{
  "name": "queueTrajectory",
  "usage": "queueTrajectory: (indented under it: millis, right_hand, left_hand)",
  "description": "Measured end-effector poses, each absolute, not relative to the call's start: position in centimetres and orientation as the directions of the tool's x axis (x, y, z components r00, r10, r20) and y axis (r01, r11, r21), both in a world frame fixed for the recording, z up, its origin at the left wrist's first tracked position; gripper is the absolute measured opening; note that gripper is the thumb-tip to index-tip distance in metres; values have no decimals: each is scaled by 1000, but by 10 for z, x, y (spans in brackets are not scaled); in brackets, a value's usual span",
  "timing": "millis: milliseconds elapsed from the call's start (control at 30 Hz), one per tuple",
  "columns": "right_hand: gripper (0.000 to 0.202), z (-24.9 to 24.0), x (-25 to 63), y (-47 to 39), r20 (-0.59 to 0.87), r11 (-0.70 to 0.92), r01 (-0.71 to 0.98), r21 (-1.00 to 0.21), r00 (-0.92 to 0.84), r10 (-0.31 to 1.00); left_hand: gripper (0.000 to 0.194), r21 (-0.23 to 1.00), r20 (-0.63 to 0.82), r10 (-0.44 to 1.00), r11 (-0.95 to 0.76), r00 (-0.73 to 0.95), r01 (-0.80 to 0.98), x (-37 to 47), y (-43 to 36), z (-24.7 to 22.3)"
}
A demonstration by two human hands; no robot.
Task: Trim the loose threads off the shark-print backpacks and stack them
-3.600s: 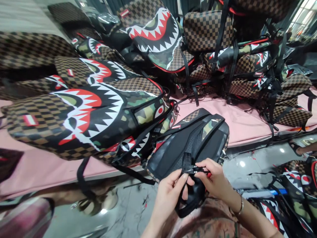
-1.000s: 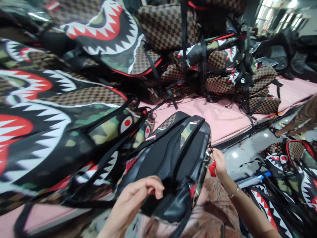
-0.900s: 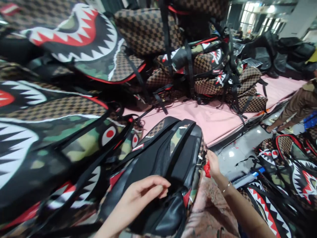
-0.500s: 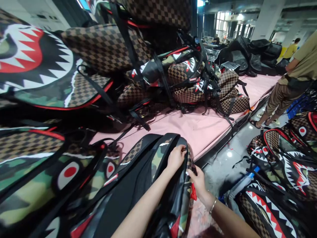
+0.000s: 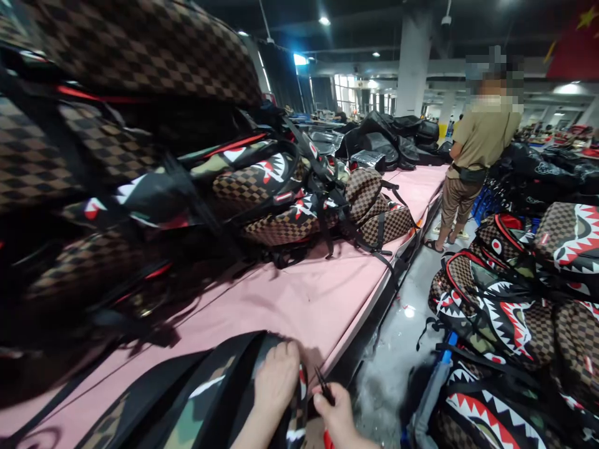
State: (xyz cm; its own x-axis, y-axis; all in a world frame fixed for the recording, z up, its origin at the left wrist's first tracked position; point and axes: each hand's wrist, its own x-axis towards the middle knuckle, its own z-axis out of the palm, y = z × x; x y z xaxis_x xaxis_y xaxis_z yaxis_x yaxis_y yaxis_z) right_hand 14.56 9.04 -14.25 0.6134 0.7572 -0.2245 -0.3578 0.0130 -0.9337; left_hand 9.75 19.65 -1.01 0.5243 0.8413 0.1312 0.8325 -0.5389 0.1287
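Backpack [image 5: 154, 402] lay straps up at the near edge of the pink desk [image 5: 299, 299]; its lower part was cut off by the bottom of the view, so I could not tell how much of it the desk bore. My left fingers [image 5: 286, 353] were curled down over its upper edge, nearly closed; tips hidden, so pinching or mere pressing could not be told. Judged purpose: steadying that edge. My right fingers [image 5: 321, 404] were closed on a small dark tool [image 5: 327, 391], probably snips, its points up and away from me, just beside the bag; that hold left the points free. A red item [image 5: 328, 440] showed below them, too cropped to identify. Further back, checked backpacks [image 5: 281, 229] were stacked along the desk's far side, presumably to keep them off my working edge. Across the floor [image 5: 381, 365], shark-mouth backpacks [image 5: 484, 396] were heaped to my right. Beyond, a person [image 5: 486, 137] stood beside the desk.
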Motion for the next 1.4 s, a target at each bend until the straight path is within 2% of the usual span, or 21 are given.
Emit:
queueTrajectory:
  millis: [100,200,267,367,433,700,1067,1200,1300,1400]
  right_hand:
    - [30,-142,155,98,-185,6,-297,-955,608,773]
    - [35,-132,165,99,-119,-6,-189,-982,597,794]
    - [29,-124,172,98,-40,-4,-62,-998,599,800]
    - [25,-116,181,96,118,-15,225,-974,565,817]
    - [25,-113,185,96,157,-22,317,-948,529,834]
    - [23,-103,182,105,194,-57,473,-879,466,863]
    - [23,-87,186,120,249,-67,643,-763,388,887]
    - [24,-91,193,120,274,-45,631,-775,399,875]
    - [32,-106,196,111,254,-3,558,-830,382,888]
    - [40,-127,200,93,103,-4,243,-970,424,900]
  left_hand:
    - [28,133,149,830,-555,537,821,97,193,-14]
    - [28,194,134,877,-480,462,856,97,195,-20]
    - [30,265,92,921,-388,378,883,96,201,-25]
    - [25,400,-9,959,-256,283,880,90,213,-34]
    - [23,481,-52,966,-197,253,854,84,219,-39]
    - [27,674,-71,972,-118,223,729,77,223,-52]
    - [17,743,-83,977,-70,196,666,81,216,-37]
    - [21,800,-90,970,-65,227,596,95,204,-15]
    - [24,862,-93,940,-89,328,499,100,176,9]
    - [23,911,-118,874,-94,472,402,84,139,34]
